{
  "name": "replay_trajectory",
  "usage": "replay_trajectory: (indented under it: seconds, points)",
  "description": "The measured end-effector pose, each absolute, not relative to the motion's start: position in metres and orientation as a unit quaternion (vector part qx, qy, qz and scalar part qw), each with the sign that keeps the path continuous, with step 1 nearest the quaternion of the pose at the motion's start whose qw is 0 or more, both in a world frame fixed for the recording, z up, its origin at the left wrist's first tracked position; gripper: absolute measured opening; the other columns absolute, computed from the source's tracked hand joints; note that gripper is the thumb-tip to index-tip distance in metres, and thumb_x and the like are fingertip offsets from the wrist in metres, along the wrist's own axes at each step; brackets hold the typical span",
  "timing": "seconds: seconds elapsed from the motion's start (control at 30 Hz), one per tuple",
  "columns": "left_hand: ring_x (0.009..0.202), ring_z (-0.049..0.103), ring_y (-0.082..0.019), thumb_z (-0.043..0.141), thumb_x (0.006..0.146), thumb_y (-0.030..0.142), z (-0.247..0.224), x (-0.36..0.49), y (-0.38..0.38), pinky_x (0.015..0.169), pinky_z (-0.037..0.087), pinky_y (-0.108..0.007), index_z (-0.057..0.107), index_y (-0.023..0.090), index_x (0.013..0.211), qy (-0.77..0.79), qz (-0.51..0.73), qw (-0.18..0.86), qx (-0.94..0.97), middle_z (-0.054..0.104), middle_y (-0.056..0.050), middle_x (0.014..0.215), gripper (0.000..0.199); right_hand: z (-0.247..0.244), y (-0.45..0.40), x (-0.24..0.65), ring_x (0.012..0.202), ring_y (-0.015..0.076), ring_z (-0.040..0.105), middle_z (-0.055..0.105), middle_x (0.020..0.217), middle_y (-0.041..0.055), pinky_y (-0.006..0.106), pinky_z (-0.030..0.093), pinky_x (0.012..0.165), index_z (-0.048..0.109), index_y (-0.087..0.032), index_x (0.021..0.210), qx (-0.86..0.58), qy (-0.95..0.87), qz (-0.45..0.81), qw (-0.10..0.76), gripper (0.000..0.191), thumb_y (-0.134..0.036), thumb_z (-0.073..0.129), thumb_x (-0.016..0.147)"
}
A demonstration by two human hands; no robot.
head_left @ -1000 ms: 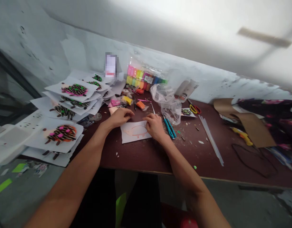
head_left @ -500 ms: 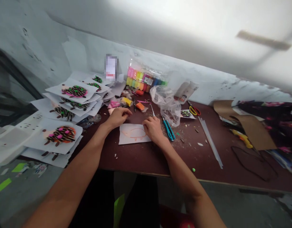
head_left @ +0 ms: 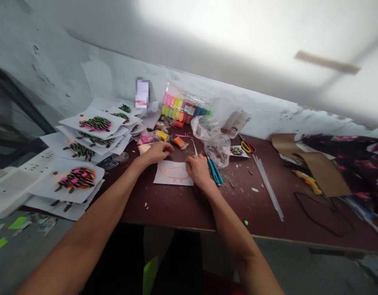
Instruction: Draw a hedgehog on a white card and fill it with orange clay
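A white paper sheet [head_left: 173, 173] with an orange outline of an animal lies on the maroon tabletop [head_left: 164, 207]. My right hand [head_left: 198, 172] rests on the sheet's right edge, its fingers hiding that corner. My left hand [head_left: 158, 152] sits just above the sheet's upper edge with its fingers curled, and anything inside them is hidden. A pale pink scrap [head_left: 145, 148] lies just beyond my left hand. Blue-handled scissors [head_left: 215, 172] lie close to the right of my right hand.
Stacked sheets with finished clay pictures [head_left: 78, 179] fill the table's left side. A bag of coloured clay [head_left: 185, 105] and a crumpled plastic bag [head_left: 211, 137] stand at the back. Yellow-handled scissors [head_left: 247, 146], long clear strips [head_left: 267, 186], cardboard [head_left: 312, 164] and floral fabric [head_left: 339, 159] lie to the right.
The paper sheet has turned under my hands, and its edges now sit more level. The whole view has shifted slightly as my head moved.
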State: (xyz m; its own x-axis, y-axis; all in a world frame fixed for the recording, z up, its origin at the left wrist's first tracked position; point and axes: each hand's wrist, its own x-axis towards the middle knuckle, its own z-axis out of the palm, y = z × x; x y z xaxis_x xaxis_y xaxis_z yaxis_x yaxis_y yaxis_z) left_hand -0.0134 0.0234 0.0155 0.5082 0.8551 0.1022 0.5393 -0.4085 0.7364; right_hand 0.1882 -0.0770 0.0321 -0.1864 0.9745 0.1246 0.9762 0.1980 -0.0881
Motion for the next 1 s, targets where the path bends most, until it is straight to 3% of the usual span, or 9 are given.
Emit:
replay_trajectory:
  seconds: [0.27, 0.8, 1.0]
  points:
    - [0.070, 0.065, -0.016, 0.061, 0.066, 0.019, 0.013, -0.017, 0.027, 0.063, 0.049, -0.023, 0.078, 0.017, 0.082, 0.371, 0.165, 0.385, 0.829, 0.076, -0.002, 0.078, 0.023, 0.036, -0.080, 0.185, 0.099, 0.0253, 0.058, 0.074, 0.101, 0.0097, 0.035, 0.033, 0.081, 0.071, -0.018, 0.100, -0.644, -0.762, -0.002, 0.072, 0.022, -0.020, 0.049, 0.100]
    - [0.071, 0.065, -0.015, 0.061, 0.070, 0.019, 0.003, -0.021, 0.023, 0.064, 0.048, -0.022, 0.076, 0.017, 0.084, 0.361, 0.181, 0.383, 0.831, 0.076, -0.003, 0.081, 0.021, 0.028, -0.073, 0.190, 0.097, 0.0241, 0.054, 0.073, 0.100, 0.0085, 0.034, 0.032, 0.082, 0.072, -0.020, 0.099, -0.632, -0.770, 0.003, 0.090, 0.024, -0.018, 0.049, 0.100]
    - [0.070, 0.064, -0.015, 0.061, 0.071, 0.019, 0.005, -0.021, 0.022, 0.064, 0.048, -0.022, 0.076, 0.017, 0.083, 0.358, 0.179, 0.384, 0.832, 0.075, -0.002, 0.079, 0.020, 0.027, -0.079, 0.185, 0.104, 0.0247, 0.050, 0.069, 0.109, 0.0097, 0.036, 0.035, 0.090, 0.075, -0.020, 0.107, -0.579, -0.793, 0.002, 0.188, 0.026, -0.019, 0.050, 0.099]
